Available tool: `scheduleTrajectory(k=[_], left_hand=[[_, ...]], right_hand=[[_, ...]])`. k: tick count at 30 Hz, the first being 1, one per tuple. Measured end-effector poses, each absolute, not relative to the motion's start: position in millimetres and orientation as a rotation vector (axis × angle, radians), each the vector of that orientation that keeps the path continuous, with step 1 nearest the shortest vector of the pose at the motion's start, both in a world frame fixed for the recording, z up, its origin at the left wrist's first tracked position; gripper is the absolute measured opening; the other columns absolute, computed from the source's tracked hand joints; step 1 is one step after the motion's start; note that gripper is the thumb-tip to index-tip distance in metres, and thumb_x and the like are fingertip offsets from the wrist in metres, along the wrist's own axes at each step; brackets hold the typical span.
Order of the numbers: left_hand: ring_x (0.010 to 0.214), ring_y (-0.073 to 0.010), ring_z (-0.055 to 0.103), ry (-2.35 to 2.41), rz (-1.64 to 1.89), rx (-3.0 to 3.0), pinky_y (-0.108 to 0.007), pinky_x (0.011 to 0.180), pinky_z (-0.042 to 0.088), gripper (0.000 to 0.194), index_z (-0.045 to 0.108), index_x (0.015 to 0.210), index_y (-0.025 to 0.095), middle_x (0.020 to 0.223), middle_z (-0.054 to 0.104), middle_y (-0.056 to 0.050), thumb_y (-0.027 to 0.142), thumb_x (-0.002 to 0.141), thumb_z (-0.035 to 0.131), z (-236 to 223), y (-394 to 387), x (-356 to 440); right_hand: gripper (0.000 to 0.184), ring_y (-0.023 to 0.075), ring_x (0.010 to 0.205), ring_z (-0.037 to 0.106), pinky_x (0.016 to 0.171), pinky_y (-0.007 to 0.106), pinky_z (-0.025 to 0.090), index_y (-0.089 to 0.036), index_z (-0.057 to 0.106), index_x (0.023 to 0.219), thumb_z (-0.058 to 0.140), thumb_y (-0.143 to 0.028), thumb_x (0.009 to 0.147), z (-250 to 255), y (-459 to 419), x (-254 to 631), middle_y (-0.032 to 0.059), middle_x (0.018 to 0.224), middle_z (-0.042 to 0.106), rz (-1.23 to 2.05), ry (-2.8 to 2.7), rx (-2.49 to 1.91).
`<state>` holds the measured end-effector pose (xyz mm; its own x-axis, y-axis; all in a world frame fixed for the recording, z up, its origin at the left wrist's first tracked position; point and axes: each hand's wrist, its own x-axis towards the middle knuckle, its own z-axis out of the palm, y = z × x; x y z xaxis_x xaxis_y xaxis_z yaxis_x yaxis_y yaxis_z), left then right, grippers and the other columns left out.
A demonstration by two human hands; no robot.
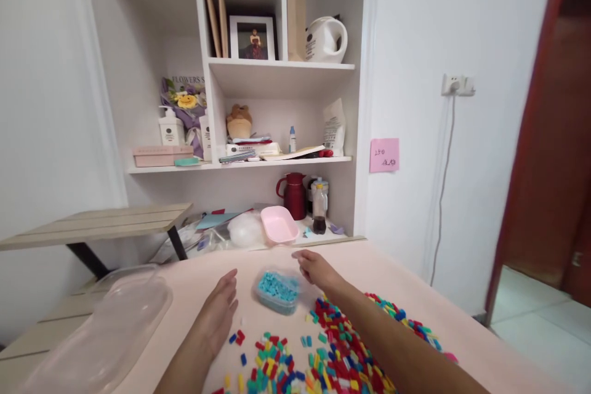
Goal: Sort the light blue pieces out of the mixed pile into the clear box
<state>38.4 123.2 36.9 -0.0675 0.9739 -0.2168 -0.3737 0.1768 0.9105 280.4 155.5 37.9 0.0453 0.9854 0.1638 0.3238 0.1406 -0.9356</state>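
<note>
A clear plastic tub [282, 306] full of small light-blue pieces [276, 286] stands on the pale pink tabletop. My left hand [220, 311] is to the left of the tub, apart from it, with its fingers stretched forward and nothing seen in them. On the far right side of the tub is my right hand [318, 269], index finger extended and the other fingers partly curled, with no object visible in it. Below my right forearm lies a large spread of small multicoloured plastic pieces [339, 338]. A few loose pieces [237, 338] lie beside my left wrist.
Translucent plastic lids or trays [99, 326] lie at the left. A pink tray [280, 225] sits at the back, near a red jug [294, 197] and a bottle of dark liquid [319, 212]. White shelves [281, 64] rise behind; a slatted wooden surface [101, 221] is at left.
</note>
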Motion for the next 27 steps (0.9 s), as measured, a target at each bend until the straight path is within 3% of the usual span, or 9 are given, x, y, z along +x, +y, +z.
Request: scheduleTrajectory(k=[2, 6, 16, 22, 27], left_hand=[[0.144, -0.0176, 0.026, 1.027, 1.298, 0.654, -0.035, 0.118, 0.019, 0.039, 0.052, 0.128, 0.027, 0.155, 0.029, -0.006, 0.025, 0.09, 0.049, 29.4, 132.3, 39.9], [0.145, -0.0179, 0.025, 0.96, 1.261, 0.654, -0.034, 0.119, 0.019, 0.039, 0.053, 0.128, 0.025, 0.158, 0.026, -0.004, 0.026, 0.089, 0.051, 19.5, 138.3, 47.1], [0.14, -0.0192, 0.035, 0.839, 1.19, 0.981, -0.034, 0.118, 0.024, 0.051, 0.045, 0.137, 0.025, 0.152, 0.039, -0.006, 0.04, 0.089, 0.054, 8.3, 124.6, 66.5], [0.136, -0.0213, 0.042, 1.009, 1.161, 1.168, -0.035, 0.114, 0.031, 0.053, 0.043, 0.138, 0.024, 0.15, 0.042, -0.008, 0.035, 0.088, 0.053, -5.1, 132.8, 67.3], [0.13, -0.0223, 0.049, 1.159, 1.196, 1.301, -0.036, 0.11, 0.036, 0.051, 0.045, 0.136, 0.021, 0.144, 0.05, -0.01, 0.031, 0.086, 0.051, -8.9, 136.2, 72.8]], right_hand=[[0.026, 0.0155, 0.069, 0.056, 0.068, 0.027, 0.044, -0.018, 0.065, 0.102, 0.045, -0.025, 0.087, 29.5, 160.3, 274.0, 0.0028, 0.076, 0.061, 0.759, -1.552, -1.405], [0.026, 0.0219, 0.097, 0.058, 0.09, 0.034, 0.04, -0.021, 0.069, 0.1, 0.046, -0.026, 0.09, 15.8, 164.1, 274.8, 0.0089, 0.101, 0.063, 0.549, -1.688, -1.553], [0.033, 0.0192, 0.096, 0.061, 0.087, 0.028, 0.041, -0.03, 0.067, 0.117, 0.046, -0.028, 0.092, 15.8, 166.3, 273.3, 0.006, 0.103, 0.061, 0.284, -1.938, -1.655], [0.037, 0.0191, 0.093, 0.062, 0.088, 0.03, 0.044, -0.033, 0.066, 0.12, 0.047, -0.023, 0.09, 16.7, 158.9, 268.1, 0.0053, 0.099, 0.058, 0.212, -1.958, -1.633], [0.045, 0.019, 0.103, 0.061, 0.096, 0.033, 0.043, -0.033, 0.068, 0.117, 0.044, -0.012, 0.085, 18.9, 152.4, 262.8, 0.0059, 0.131, 0.051, 0.207, -1.985, -1.503]])
